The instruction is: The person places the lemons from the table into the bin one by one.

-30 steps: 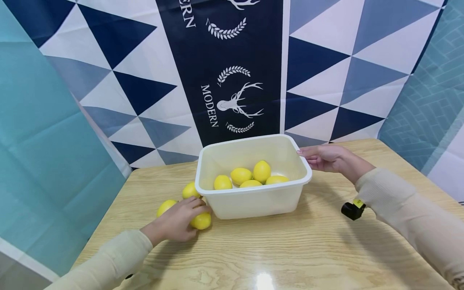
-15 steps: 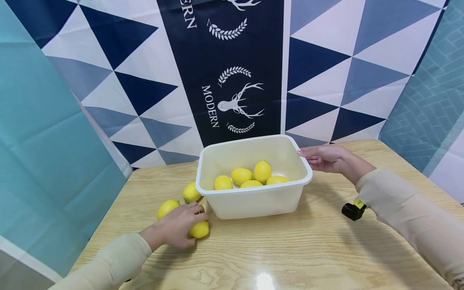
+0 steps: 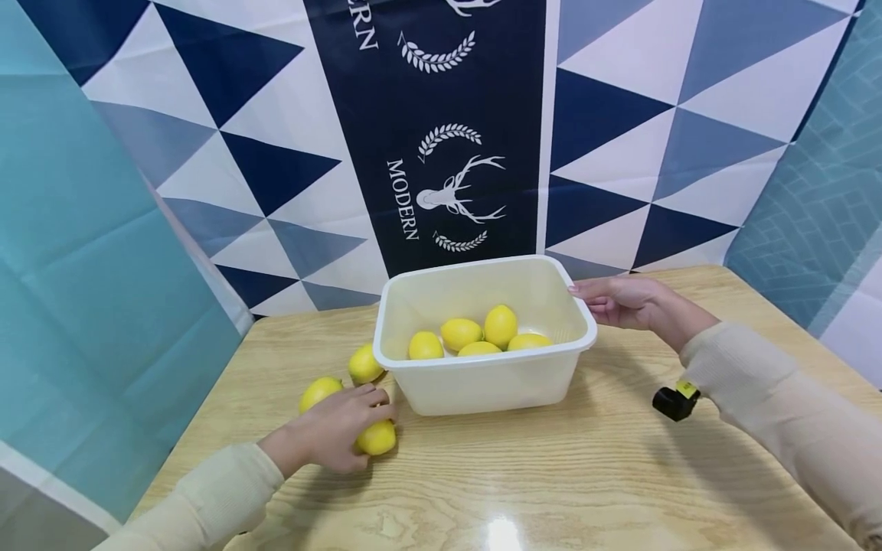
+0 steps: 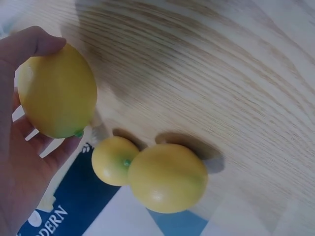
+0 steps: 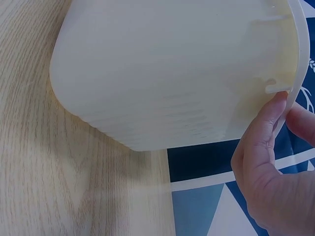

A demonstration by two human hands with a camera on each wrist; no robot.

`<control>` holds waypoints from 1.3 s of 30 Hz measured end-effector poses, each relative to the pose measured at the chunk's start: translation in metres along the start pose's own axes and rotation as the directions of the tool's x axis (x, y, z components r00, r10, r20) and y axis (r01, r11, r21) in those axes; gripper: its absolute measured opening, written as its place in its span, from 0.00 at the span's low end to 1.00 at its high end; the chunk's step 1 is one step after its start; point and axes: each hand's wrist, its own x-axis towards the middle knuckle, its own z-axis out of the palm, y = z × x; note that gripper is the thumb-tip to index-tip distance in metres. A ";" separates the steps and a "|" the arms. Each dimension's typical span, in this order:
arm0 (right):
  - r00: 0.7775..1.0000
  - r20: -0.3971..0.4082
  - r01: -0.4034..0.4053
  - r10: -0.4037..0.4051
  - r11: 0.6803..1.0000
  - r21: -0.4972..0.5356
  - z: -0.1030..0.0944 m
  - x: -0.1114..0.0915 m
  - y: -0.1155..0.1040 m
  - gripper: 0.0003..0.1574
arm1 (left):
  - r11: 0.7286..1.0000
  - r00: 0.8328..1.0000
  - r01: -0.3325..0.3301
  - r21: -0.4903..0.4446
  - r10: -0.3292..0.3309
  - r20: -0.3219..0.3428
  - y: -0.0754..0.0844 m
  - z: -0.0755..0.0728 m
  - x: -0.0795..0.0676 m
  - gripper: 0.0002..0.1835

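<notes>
A white plastic basin [image 3: 482, 386] stands on the table with several yellow lemons [image 3: 462, 334] inside. My right hand [image 3: 623, 302] pinches its right rim; in the right wrist view the thumb and fingers [image 5: 263, 125] lie on either side of the rim. To the left of the basin, my left hand [image 3: 338, 428] grips a lemon [image 4: 59, 93], thumb on one side and fingers curled round the other. Two more lemons lie close by: one [image 3: 320, 392] behind the left hand, another [image 3: 364, 364] beside the basin's left wall.
The wooden table [image 3: 441, 490] carries everything. A patterned cloth wall [image 3: 468, 138] rises directly behind the basin, and a teal panel [image 3: 89, 268] stands along the left. A small black device [image 3: 675, 402] sits at the right wrist.
My left hand and its lemon have moved slightly toward me and left, away from the basin. The right hand keeps its hold on the rim.
</notes>
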 end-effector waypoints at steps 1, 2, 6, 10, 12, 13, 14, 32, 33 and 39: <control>1.000 0.000 0.000 0.000 1.000 0.003 0.000 0.000 0.000 0.03 | 1.000 1.000 -0.008 0.010 0.008 0.004 0.001 -0.001 0.001 0.29; 1.000 -0.001 0.000 0.000 1.000 0.006 0.000 -0.001 0.000 0.04 | 1.000 1.000 -0.011 0.016 0.011 0.014 0.002 -0.001 0.001 0.29; 1.000 -0.002 0.002 -0.002 1.000 0.015 0.000 -0.001 0.001 0.04 | 0.999 0.998 -0.024 0.042 0.022 0.052 0.010 -0.004 0.002 0.29; 1.000 -0.005 -0.002 0.003 1.000 0.023 0.000 -0.001 0.001 0.04 | 0.998 0.998 -0.035 0.044 0.032 0.060 0.017 -0.007 0.002 0.29; 1.000 -0.004 -0.006 0.006 1.000 0.025 0.000 -0.001 0.001 0.04 | 0.998 0.998 -0.043 0.038 0.041 0.050 0.019 -0.008 0.002 0.30; 1.000 -0.004 -0.007 0.007 1.000 0.027 -0.001 -0.001 0.001 0.04 | 0.998 0.998 -0.045 0.036 0.043 0.045 0.020 -0.009 0.002 0.30; 1.000 -0.004 -0.009 0.009 1.000 0.028 -0.001 -0.001 0.002 0.04 | 0.998 0.998 -0.045 0.033 0.044 0.040 0.021 -0.009 0.002 0.30; 1.000 0.008 -0.005 0.004 0.999 0.038 0.000 0.000 0.000 0.06 | 0.999 0.999 -0.037 -0.002 0.037 -0.005 0.030 -0.043 0.000 0.30; 1.000 0.011 -0.006 0.005 0.999 0.037 0.000 0.001 0.000 0.06 | 0.999 0.999 -0.037 -0.004 0.037 -0.007 0.030 -0.045 -0.001 0.30; 1.000 0.018 -0.009 0.008 0.999 0.037 -0.001 0.000 0.001 0.06 | 0.999 1.000 -0.005 -0.032 0.005 0.004 0.033 -0.056 -0.003 0.29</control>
